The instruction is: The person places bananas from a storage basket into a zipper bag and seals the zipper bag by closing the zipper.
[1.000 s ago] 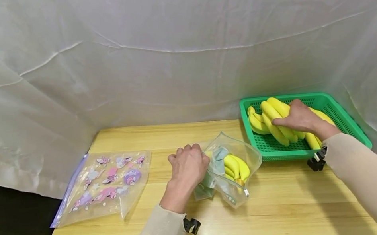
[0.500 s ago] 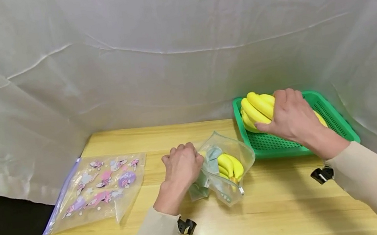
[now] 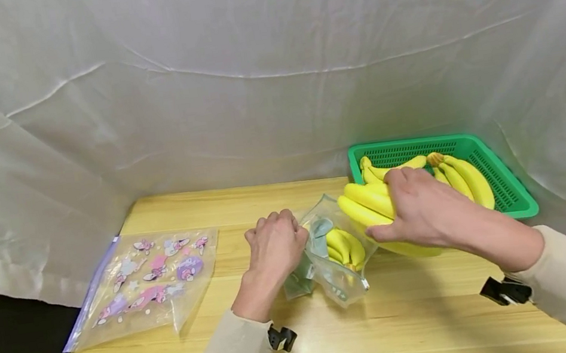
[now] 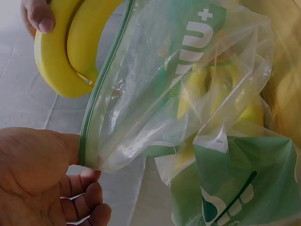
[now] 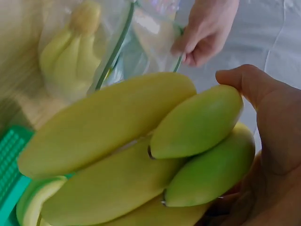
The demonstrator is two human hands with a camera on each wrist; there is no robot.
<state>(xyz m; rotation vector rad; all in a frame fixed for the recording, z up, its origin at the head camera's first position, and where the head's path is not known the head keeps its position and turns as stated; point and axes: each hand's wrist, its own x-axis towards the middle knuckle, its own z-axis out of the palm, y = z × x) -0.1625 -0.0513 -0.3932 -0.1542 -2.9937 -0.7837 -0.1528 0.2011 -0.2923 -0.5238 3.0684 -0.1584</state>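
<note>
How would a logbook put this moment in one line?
left hand: holds zip bag by its rim | right hand: holds banana bunch near bag | bag: bananas inside | green basket: more bananas

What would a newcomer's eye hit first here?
Likely the big yellow banana bunch in the grip of the right hand, near the mouth of a clear-and-green zip bag that already has bananas inside. Next, the bright green basket at the back right, with more bananas in it. Then the pink-and-purple cartoon bag lying flat on the left of the table.
</note>
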